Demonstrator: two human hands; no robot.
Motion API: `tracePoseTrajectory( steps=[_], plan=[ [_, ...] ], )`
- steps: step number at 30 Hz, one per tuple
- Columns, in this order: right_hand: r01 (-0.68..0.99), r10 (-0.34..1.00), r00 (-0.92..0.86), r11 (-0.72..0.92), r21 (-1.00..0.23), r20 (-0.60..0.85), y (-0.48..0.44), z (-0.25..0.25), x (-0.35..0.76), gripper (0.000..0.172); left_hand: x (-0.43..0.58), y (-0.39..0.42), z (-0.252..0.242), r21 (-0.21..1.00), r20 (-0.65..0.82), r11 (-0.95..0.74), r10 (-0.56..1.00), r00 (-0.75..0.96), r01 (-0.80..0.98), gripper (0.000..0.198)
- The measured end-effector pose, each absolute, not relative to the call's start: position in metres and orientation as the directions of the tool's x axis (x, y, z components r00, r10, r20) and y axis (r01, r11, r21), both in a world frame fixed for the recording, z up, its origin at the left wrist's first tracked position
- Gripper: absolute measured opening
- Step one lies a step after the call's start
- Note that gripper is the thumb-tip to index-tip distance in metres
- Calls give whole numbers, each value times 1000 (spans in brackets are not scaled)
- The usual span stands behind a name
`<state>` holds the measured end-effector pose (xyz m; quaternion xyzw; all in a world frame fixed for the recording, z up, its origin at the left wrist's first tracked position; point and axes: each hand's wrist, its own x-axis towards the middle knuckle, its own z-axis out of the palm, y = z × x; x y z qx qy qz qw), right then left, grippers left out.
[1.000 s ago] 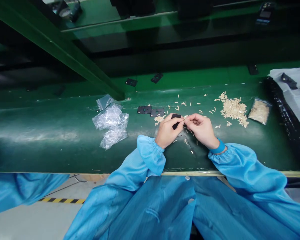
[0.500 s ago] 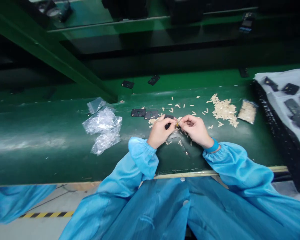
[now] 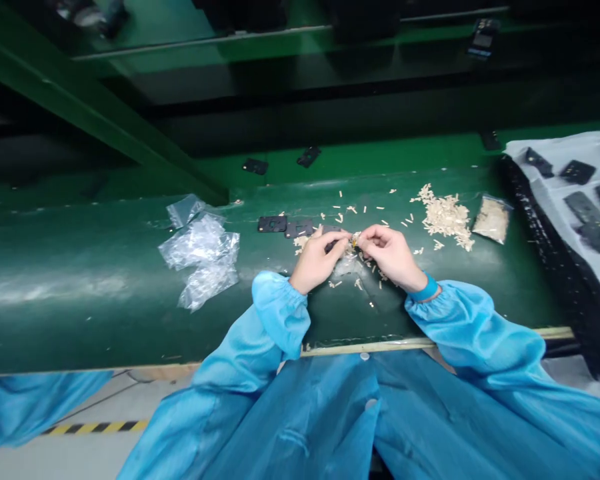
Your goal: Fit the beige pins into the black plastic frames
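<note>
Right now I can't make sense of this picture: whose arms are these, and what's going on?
This view comes from a camera worn on a person's head, looking down at their own hands. Those are their bare hands, coming out of blue sleeves. The left hand appears to hold a small black plate, and the right hand pinches something tiny beside it. On the green surface lie pale pieces, clear plastic bags and more black plates.

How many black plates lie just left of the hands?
2: one black plate farther left, another nearer the left hand; others may be hidden.
</note>
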<state>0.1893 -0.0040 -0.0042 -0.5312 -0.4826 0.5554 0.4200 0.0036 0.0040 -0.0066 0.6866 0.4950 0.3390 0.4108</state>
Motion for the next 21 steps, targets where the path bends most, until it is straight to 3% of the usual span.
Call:
tracePoseTrajectory(
  steps=[7, 11, 14, 17, 21],
  plan=[
    [101, 984, -119, -124, -987, -136, -6, -4, 189, 30, 5, 3, -9, 952, 7, -86, 966, 260, 294, 16],
    [325, 986, -60, 168, -931, 157, -11, -2, 190, 17, 5, 4, -7, 949, 0, -76, 970, 241, 305, 14],
    [449, 920, -171, 392, -803, 353, -14, -2, 194, 8, 4, 4, -5, 945, 4, -79, 973, 233, 316, 12],
    [475, 870, -280, 492, -729, 406, -15, -4, 195, 13, 5, 3, -2, 939, 2, -79, 974, 227, 333, 14],
    [508, 854, -298, 521, -686, 427, -15, -8, 195, 14, 6, 1, 0, 927, 13, -102, 970, 241, 360, 12]
  ],
)
